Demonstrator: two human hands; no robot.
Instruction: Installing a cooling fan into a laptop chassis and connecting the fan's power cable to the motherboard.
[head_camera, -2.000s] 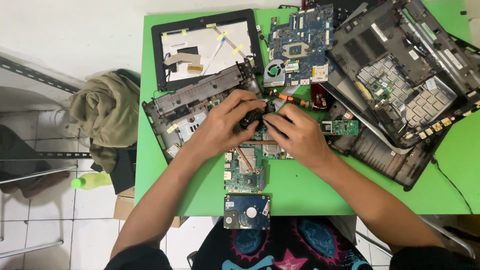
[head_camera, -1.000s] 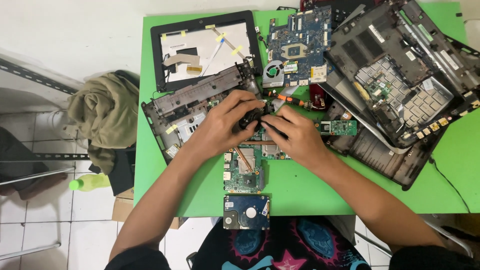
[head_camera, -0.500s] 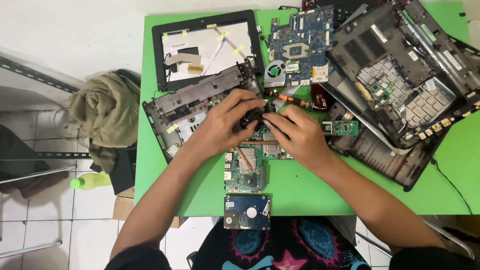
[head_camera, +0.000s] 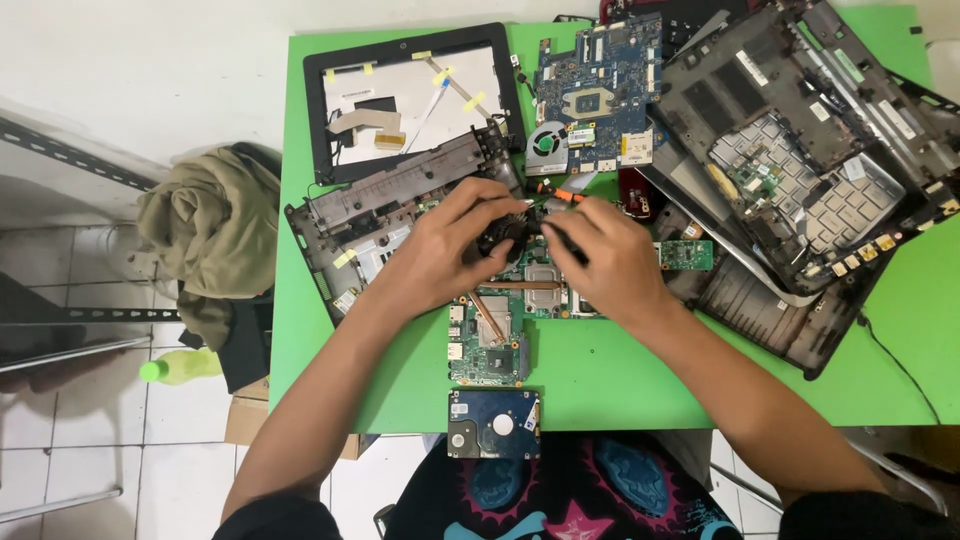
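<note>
- My left hand (head_camera: 440, 250) and my right hand (head_camera: 605, 255) meet over the middle of the green table (head_camera: 620, 375), fingertips almost touching.
- Between them sits a small black cooling fan (head_camera: 497, 238), resting at the top edge of the green circuit board (head_camera: 490, 335) that lies under my palms.
- My left fingers are curled together and clamped on the fan's left side and top.
- My right fingers are pinched together at the fan's right edge; whether they hold a small tool or only the fan, I cannot tell.
- A copper heat pipe (head_camera: 525, 286) runs across the board just below the fan.
- Just beyond my fingertips lies an orange-handled tool (head_camera: 568, 196).
- A hard drive (head_camera: 495, 424) lies at the near table edge, below the board.
- A blue motherboard (head_camera: 598, 90) with its own round fan lies at the far side.
- A screen frame (head_camera: 410, 95) lies at far left, with a stripped laptop base (head_camera: 370, 225) touching it, just beside my left hand.
- 2 opened dark laptop shells (head_camera: 800, 150) fill the right side.
- Off the table to the left, an olive cloth (head_camera: 215, 230) drapes over a chair, with a green bottle (head_camera: 180, 367) below it.
</note>
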